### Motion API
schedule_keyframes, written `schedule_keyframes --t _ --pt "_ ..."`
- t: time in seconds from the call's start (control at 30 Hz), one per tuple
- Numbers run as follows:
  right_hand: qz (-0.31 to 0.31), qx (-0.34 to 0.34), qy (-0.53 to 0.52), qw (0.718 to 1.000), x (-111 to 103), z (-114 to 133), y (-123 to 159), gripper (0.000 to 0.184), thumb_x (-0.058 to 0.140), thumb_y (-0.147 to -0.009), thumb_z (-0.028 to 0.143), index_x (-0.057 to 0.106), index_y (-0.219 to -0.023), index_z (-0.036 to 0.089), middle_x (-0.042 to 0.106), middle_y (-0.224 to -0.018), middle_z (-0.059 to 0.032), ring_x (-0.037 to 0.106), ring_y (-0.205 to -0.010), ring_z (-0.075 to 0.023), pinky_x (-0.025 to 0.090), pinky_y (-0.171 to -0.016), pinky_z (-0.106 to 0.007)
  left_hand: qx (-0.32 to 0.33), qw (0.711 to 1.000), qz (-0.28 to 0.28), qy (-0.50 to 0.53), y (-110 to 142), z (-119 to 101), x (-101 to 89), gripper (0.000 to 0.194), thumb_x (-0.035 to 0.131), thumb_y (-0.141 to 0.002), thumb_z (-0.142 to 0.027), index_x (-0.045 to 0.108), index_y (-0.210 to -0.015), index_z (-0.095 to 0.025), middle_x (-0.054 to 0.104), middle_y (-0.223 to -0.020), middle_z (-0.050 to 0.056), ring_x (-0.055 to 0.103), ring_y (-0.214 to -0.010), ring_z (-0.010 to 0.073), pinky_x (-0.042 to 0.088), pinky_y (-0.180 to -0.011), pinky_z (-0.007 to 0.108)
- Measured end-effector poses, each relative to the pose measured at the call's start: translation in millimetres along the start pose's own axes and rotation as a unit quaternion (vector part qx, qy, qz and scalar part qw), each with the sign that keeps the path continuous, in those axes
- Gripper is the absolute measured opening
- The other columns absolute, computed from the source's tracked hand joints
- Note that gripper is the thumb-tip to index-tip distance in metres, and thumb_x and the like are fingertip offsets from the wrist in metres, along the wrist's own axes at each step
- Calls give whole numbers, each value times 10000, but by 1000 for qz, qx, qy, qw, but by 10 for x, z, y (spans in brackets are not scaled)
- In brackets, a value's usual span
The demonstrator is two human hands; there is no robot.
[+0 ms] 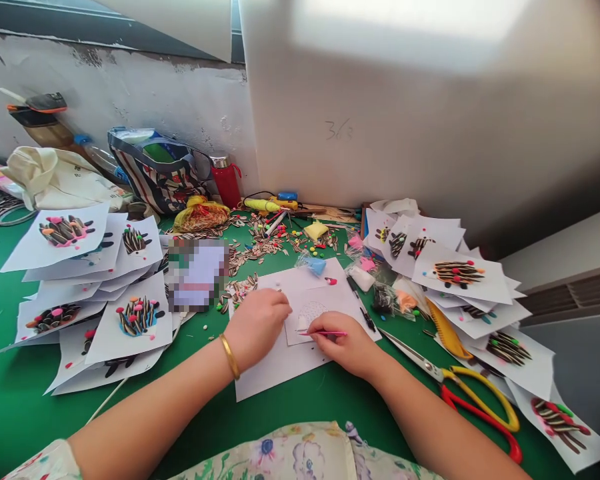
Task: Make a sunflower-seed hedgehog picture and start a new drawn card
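A small white card [294, 337] lies on a larger white sheet [260, 373]. On the card is a dome-shaped white patch [313, 311] marked with many small dots. My right hand [347, 343] rests at the card's right side, closed on a thin pink stick [336, 333] whose tip points left at the patch's lower edge. At the card's left edge is my left hand [260, 327], its fingertips pinched together; what they hold, if anything, is too small to make out. A red lump of modelling clay [331, 281] sits at the sheet's top.
Sunflower seeds [260, 250] are strewn behind the sheet, near bagged clay [316, 265]. Stacks of seed-decorated cards stand left [135, 317] and right [457, 273]. Large scissors [443, 375] lie by my right forearm. A blurred-out phone [200, 273] and a red bottle [225, 183] are left.
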State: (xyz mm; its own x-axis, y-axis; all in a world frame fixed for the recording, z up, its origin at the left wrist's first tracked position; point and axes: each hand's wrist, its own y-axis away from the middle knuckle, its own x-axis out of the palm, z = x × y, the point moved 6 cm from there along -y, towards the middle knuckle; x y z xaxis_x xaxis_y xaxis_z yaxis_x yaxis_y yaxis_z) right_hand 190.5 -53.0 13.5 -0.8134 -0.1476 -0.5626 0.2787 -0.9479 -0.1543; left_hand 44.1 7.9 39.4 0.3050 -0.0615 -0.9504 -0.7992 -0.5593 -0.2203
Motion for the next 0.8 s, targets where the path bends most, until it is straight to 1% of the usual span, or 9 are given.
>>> schedule_keyframes --t 0.03,0.1,0.23,0.33,0.4,0.57,0.67,0.8 --pt "1 -2 3 1000 15 -2 -3 175 557 -856 125 690 -912 224 691 -850 -20 622 -808 -153 474 -758 -274 10 1000 0 0 71 -79 26 177 554 -876 -127 717 -915 -184 699 -961 53 607 -886 204 466 -819 364" --pt "3 -6 11 1000 44 -14 -13 168 563 -859 127 691 -913 223 692 -843 -20 622 -803 -154 475 -754 -277 6 1000 -4 -5 199 -183 89 177 547 -887 -141 703 -962 -178 700 -997 56 609 -912 215 472 -821 386" --pt "-7 -13 20 1000 79 -48 -30 161 562 -878 142 689 -931 225 700 -862 -25 628 -821 -160 478 -769 -286 12 999 -34 -20 350 -271 173 197 544 -875 -108 686 -1003 -156 695 -1055 69 607 -951 224 481 -823 399" --pt "-20 -11 21 1000 82 -67 -32 160 555 -890 149 682 -947 228 707 -902 -24 631 -851 -159 477 -791 -287 20 998 -47 -24 382 -272 193 217 528 -878 -99 680 -1026 -148 690 -1078 71 601 -968 222 479 -850 400" --pt "-18 -9 17 1000 82 -66 -30 153 552 -895 156 679 -940 229 705 -900 -20 628 -850 -154 477 -793 -283 22 998 -54 -23 388 -268 188 216 522 -886 -108 679 -1030 -146 689 -1080 71 596 -968 217 477 -870 398" --pt "-21 4 10 1000 40 -60 -30 150 549 -875 133 671 -897 218 685 -848 -19 612 -794 -148 474 -740 -272 26 997 -63 -24 394 -287 167 214 524 -891 -127 673 -1044 -145 681 -1090 78 583 -994 213 469 -917 398" --pt "-12 1 16 1000 43 -57 -39 146 547 -878 139 669 -889 218 680 -837 -20 607 -797 -153 472 -748 -279 26 998 -59 -28 399 -297 179 248 525 -892 -136 652 -1105 -141 669 -1100 87 573 -1015 224 461 -936 410" --pt "-4 6 14 1000 49 -52 -47 144 534 -905 178 669 -924 223 687 -870 -27 608 -828 -160 474 -775 -292 20 998 -38 -42 407 -288 228 336 513 -890 -116 600 -1212 -154 655 -1082 94 566 -1001 234 460 -926 430"
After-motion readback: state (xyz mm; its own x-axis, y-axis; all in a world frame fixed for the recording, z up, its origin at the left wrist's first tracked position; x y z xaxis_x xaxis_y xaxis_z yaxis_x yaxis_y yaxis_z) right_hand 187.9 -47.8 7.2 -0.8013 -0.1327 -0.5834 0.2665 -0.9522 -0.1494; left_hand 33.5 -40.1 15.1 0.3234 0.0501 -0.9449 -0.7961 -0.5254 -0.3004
